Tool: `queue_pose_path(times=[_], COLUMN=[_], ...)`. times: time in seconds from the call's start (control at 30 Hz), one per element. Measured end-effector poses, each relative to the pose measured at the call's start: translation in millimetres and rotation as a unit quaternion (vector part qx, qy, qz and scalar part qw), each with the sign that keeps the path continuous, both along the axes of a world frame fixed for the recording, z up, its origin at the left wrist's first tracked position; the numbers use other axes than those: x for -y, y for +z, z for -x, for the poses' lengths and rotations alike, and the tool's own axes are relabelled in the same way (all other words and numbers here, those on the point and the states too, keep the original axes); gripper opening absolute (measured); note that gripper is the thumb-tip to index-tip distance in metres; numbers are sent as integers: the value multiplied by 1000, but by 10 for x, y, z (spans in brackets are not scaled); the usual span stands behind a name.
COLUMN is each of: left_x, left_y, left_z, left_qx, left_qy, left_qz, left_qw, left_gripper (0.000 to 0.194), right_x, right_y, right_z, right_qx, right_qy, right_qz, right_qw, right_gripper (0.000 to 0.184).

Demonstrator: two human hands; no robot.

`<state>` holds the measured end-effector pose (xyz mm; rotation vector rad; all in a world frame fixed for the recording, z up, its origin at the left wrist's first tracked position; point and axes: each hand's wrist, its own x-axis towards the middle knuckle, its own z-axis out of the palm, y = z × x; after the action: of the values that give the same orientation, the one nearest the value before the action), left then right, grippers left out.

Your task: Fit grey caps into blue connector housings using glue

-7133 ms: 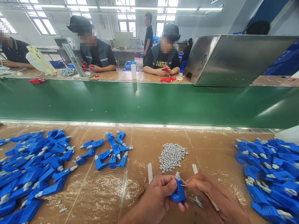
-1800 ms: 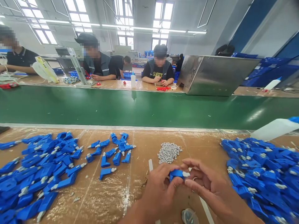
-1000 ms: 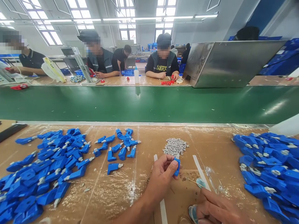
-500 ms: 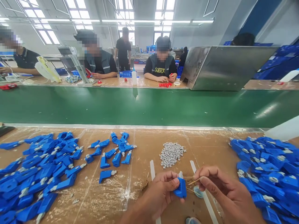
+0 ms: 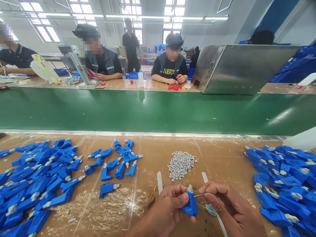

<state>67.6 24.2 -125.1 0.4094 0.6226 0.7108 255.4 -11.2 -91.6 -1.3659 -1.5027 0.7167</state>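
Note:
My left hand (image 5: 168,210) pinches a small blue plastic part (image 5: 191,204) upright near the table's front edge, a pale tip showing at its top. My right hand (image 5: 228,209) is closed on a thin wooden stick (image 5: 199,195) whose end touches the blue part's upper side. Just behind my hands lies a heap of tiny grey pieces (image 5: 181,165). A small clear dish (image 5: 210,209) sits on the table under my right fingers, mostly hidden.
Piles of blue parts lie at the left (image 5: 37,177), centre-left (image 5: 118,161) and right (image 5: 286,184) on the taped cardboard table (image 5: 148,154). A green conveyor belt (image 5: 153,110) runs behind it. Several people work across it beside a steel hood (image 5: 242,67).
My right hand came up from the table's front edge with the stick and brought its end against the blue part. My left hand drew the part back toward me.

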Motion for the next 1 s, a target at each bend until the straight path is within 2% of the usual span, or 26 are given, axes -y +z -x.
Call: queue_pose_path(times=[0.13, 0.4, 0.5, 0.6, 0.67, 0.73, 0.87, 0.93, 1.0], left_x=[-9, 10, 10, -11, -27, -38, -46, -42, -34], left_y=[18, 36, 43, 47, 49, 53, 76, 92, 102], left_z=[7, -4, -3, 17, 35, 51, 66, 67, 65], left_qx=[4, 1, 9, 13, 16, 19, 23, 23, 21], left_qy=[-4, 5, 10, 15, 11, 6, -1, -4, -6], left_qz=[-4, -1, -4, -5, 4, 14, 14, 11, 8], left_qw=[1000, 1000, 1000, 1000, 1000, 1000, 1000, 1000, 1000], left_gripper=[44, 47, 45, 41, 42, 43, 40, 37, 35], right_x=[20, 58, 57, 89, 157, 259, 450, 452, 336], right_y=[19, 9, -3, 56, 127, 183, 166, 123, 89], right_z=[72, 78, 49, -56, -160, -259, -359, -373, -380], right_qx=[-25, -19, -25, -22, 1, 51, 127, 146, 176], right_qy=[-31, -16, -14, -21, 6, 69, 196, 186, 134], right_qz=[19, 50, 46, 40, 32, 40, 65, 67, 85], right_qw=[999, 998, 999, 999, 999, 995, 970, 969, 971], right_gripper=[33, 37, 37, 33, 32, 31, 22, 14, 15])
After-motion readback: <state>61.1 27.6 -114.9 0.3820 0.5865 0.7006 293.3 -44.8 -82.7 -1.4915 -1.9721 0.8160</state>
